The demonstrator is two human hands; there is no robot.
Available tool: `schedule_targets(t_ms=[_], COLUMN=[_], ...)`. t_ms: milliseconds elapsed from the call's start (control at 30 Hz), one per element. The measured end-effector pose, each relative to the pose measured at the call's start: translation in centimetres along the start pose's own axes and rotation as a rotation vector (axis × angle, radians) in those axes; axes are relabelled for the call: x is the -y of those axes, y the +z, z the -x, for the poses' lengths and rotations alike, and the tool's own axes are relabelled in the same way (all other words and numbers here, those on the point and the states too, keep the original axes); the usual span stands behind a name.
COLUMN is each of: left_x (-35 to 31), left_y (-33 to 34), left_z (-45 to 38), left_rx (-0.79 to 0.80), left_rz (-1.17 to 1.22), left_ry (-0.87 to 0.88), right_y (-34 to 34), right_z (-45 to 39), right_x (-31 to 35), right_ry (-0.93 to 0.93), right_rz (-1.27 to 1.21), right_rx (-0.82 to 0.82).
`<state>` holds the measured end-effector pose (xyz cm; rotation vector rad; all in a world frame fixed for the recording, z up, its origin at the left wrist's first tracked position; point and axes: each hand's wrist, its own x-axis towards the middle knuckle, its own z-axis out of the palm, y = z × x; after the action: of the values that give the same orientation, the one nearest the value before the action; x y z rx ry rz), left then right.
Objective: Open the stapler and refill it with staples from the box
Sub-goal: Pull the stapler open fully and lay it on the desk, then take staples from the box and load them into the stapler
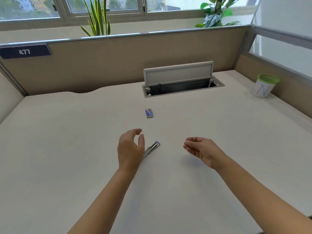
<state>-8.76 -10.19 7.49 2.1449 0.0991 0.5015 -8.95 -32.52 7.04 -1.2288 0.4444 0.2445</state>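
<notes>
A small metal stapler (pixel 152 147) with a blue tip lies flat on the white desk (pixel 67 149), partly hidden behind my left hand. My left hand (pixel 130 147) hovers just left of it with fingers curled and apart, holding nothing. My right hand (pixel 200 149) hangs about a hand's width to the right of the stapler, fingers loosely bent, empty as far as I can see. A small blue staple box (pixel 149 113) lies closed on the desk beyond the stapler, toward the back.
An open cable hatch (pixel 182 85) with its lid raised sits at the back of the desk. A white cup with a green rim (pixel 264 87) stands at the far right. Beige partition walls enclose the desk on three sides.
</notes>
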Motion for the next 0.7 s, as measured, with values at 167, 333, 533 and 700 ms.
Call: schedule_targets(t_ms=[167, 333, 533, 700], left_x=[-1.3, -2.0, -3.9, -6.3], left_y=[2.9, 7.2, 12.1, 17.9], left_z=[1.1, 2.1, 2.5, 2.8], left_rx=[0.195, 0.416, 0.577, 0.616], left_rz=[-0.045, -0.107, -0.234, -0.342], left_ry=[0.204, 0.298, 0.365, 0.363], right_y=[-0.5, -1.8, -4.4, -8.2], right_z=[1.3, 2.2, 0.7, -2.2], right_x=[-0.5, 0.9, 4.8, 8.4], right_ry=[-0.056, -0.161, -0.284, -0.352], right_rz=[0.027, 0.122, 0.333, 0.544], right_rx=[-0.093, -0.167, -0.198, -0.23])
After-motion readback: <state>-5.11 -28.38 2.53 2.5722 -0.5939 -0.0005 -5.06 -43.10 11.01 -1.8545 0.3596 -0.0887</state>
